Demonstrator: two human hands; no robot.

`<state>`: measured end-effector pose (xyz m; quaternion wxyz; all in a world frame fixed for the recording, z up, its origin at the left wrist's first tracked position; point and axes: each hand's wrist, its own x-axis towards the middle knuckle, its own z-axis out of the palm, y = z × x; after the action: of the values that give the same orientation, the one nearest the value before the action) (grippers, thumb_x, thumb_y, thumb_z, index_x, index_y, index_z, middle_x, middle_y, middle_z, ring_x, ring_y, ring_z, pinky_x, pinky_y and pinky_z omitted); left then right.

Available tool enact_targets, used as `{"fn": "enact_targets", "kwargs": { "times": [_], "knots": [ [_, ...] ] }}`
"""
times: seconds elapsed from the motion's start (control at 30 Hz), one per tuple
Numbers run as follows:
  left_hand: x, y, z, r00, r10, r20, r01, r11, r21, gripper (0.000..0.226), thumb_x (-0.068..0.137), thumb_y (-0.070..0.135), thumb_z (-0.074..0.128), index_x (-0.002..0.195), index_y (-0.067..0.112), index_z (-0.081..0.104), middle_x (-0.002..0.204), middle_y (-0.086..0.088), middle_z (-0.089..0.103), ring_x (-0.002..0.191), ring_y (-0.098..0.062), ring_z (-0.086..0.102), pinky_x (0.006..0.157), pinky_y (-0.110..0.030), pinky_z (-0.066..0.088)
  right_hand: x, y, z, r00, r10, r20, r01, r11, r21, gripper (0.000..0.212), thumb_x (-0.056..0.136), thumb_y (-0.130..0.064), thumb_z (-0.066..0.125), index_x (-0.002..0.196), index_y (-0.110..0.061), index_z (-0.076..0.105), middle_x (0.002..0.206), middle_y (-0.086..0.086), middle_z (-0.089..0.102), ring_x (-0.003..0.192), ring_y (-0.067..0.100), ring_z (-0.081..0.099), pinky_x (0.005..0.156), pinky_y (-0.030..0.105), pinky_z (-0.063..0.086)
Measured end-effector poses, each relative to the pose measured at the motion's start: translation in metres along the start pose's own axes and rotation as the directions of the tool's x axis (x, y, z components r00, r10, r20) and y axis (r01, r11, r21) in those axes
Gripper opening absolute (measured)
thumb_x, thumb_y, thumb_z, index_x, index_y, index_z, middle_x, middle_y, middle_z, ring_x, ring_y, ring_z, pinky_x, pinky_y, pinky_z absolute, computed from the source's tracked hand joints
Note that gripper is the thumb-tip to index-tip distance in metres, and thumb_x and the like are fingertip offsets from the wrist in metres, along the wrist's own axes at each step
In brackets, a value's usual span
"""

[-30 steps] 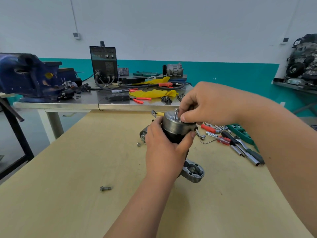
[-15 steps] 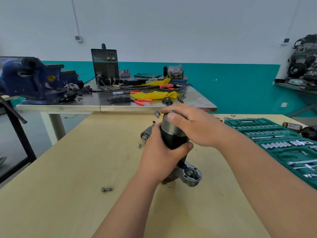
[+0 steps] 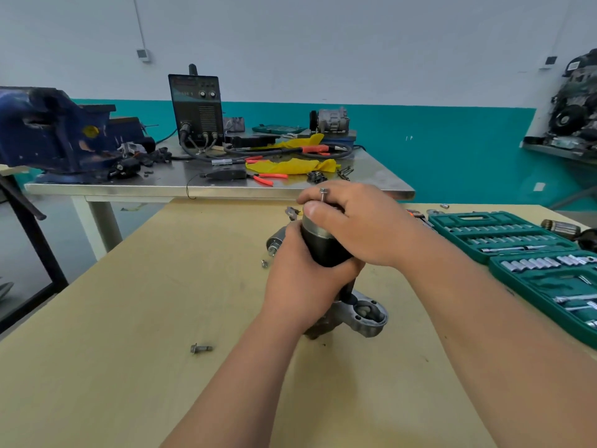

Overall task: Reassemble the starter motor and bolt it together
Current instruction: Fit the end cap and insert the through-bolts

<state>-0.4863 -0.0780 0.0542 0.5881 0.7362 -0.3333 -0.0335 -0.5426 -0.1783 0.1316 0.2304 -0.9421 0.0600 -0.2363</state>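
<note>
The starter motor [image 3: 323, 250] stands upright on the wooden table [image 3: 129, 318], a black cylinder with a silver end cap on top and a cast aluminium nose housing [image 3: 368, 313] at its base. My left hand [image 3: 303, 282] grips the black body from the near side. My right hand [image 3: 352, 221] lies over the end cap and curls round the top of the motor. A long through bolt [image 3: 323, 193] pokes up between its fingers. The solenoid [image 3: 276, 242] shows just left of the body.
A loose bolt [image 3: 201, 348] lies on the table at the near left, and a small screw [image 3: 264, 263] sits left of the motor. An open green socket set [image 3: 529, 253] lies at the right. Behind stands a steel bench [image 3: 193, 189] with a blue vise [image 3: 55, 134] and a welder [image 3: 197, 108].
My right hand has gone from pinching at the top of the end cap to covering the cap and gripping it. The camera view has shifted, bringing the socket set into sight.
</note>
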Motion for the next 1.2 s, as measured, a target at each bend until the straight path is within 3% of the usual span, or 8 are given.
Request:
{"fn": "enact_targets", "kwargs": {
  "times": [0.13,0.3,0.4,0.5,0.7,0.83,1.0,1.2],
  "knots": [
    [0.005,-0.006,-0.011,1.0,0.022,0.014,-0.021,0.998,-0.063,0.068,0.05,0.053,0.077,0.109,0.038,0.047,0.095,0.014,0.068,0.082,-0.002,0.067,0.069,-0.029,0.057,0.009,-0.004,0.004,0.998,0.035,0.057,-0.04,0.995,0.087,0.026,0.094,-0.042,0.053,0.111,-0.032,0.069,0.106,-0.02,0.063,0.098,-0.002,0.056,0.083,0.021,0.048],
    [0.002,-0.004,-0.01,0.996,0.058,-0.071,-0.067,0.988,-0.141,0.077,0.056,0.048,0.08,0.119,0.051,0.036,0.101,0.025,0.063,0.088,0.013,0.06,0.062,-0.006,0.046,0.007,-0.018,0.017,0.994,0.07,-0.087,-0.072,0.997,-0.015,0.031,0.092,-0.045,0.05,0.113,-0.031,0.069,0.115,-0.008,0.066,0.097,0.013,0.059,0.084,0.035,0.052],
    [-0.002,0.008,-0.002,0.992,0.121,-0.029,-0.122,0.991,-0.049,0.061,0.059,0.052,0.069,0.105,0.068,0.033,0.095,0.032,0.062,0.086,0.016,0.058,0.059,-0.003,0.043,-0.002,-0.015,0.017,0.973,0.131,-0.19,-0.162,0.974,-0.158,0.039,0.095,-0.05,0.04,0.117,-0.029,0.063,0.12,0.0,0.06,0.105,0.023,0.056,0.086,0.04,0.049],
    [-0.004,0.014,0.02,0.977,0.21,-0.048,-0.207,0.977,0.058,0.051,0.073,0.036,0.068,0.116,0.046,0.042,0.103,0.024,0.06,0.093,0.0,0.061,0.062,-0.016,0.044,-0.01,-0.007,0.013,0.937,0.275,-0.215,-0.32,0.923,-0.213,0.05,0.096,-0.054,0.03,0.127,-0.023,0.054,0.129,0.007,0.052,0.117,0.034,0.05,0.095,0.048,0.044],
    [-0.003,0.015,0.031,0.961,0.232,0.153,-0.258,0.949,0.18,0.071,0.055,0.056,0.068,0.122,0.04,0.052,0.108,0.015,0.062,0.097,-0.008,0.06,0.075,-0.029,0.05,-0.056,0.031,-0.004,0.939,0.324,-0.117,-0.307,0.941,0.144,0.038,0.098,-0.048,0.035,0.117,-0.023,0.055,0.119,0.002,0.054,0.112,0.025,0.051,0.095,0.044,0.042],
    [0.003,0.013,0.026,0.941,0.248,0.232,-0.294,0.936,0.194,0.075,0.049,0.059,0.074,0.118,0.045,0.052,0.107,0.02,0.063,0.095,0.004,0.059,0.077,-0.015,0.048,-0.076,0.053,0.004,0.948,0.243,-0.204,-0.239,0.97,0.044,0.041,0.1,-0.041,0.035,0.134,-0.022,0.05,0.133,0.001,0.053,0.124,0.022,0.042,0.105,0.046,0.033],
    [0.011,0.012,0.022,0.932,0.252,0.259,-0.303,0.936,0.18,0.073,0.049,0.059,0.07,0.117,0.049,0.045,0.104,0.028,0.059,0.095,0.017,0.054,0.069,0.0,0.04,-0.065,0.047,0.018,0.938,0.278,-0.206,-0.232,0.947,0.221,0.047,0.102,-0.04,0.032,0.145,-0.022,0.036,0.144,-0.001,0.037,0.13,0.015,0.038,0.099,0.027,0.032],
    [0.011,0.009,0.018,0.924,0.282,0.259,-0.333,0.926,0.178,0.073,0.055,0.064,0.067,0.121,0.053,0.038,0.107,0.032,0.058,0.096,0.015,0.055,0.07,-0.003,0.043,-0.057,0.045,0.012,0.95,0.304,-0.071,-0.282,0.934,0.221,0.055,0.099,-0.049,0.03,0.149,-0.025,0.026,0.151,-0.004,0.027,0.134,0.019,0.035,0.107,0.043,0.035]
  ]
}}
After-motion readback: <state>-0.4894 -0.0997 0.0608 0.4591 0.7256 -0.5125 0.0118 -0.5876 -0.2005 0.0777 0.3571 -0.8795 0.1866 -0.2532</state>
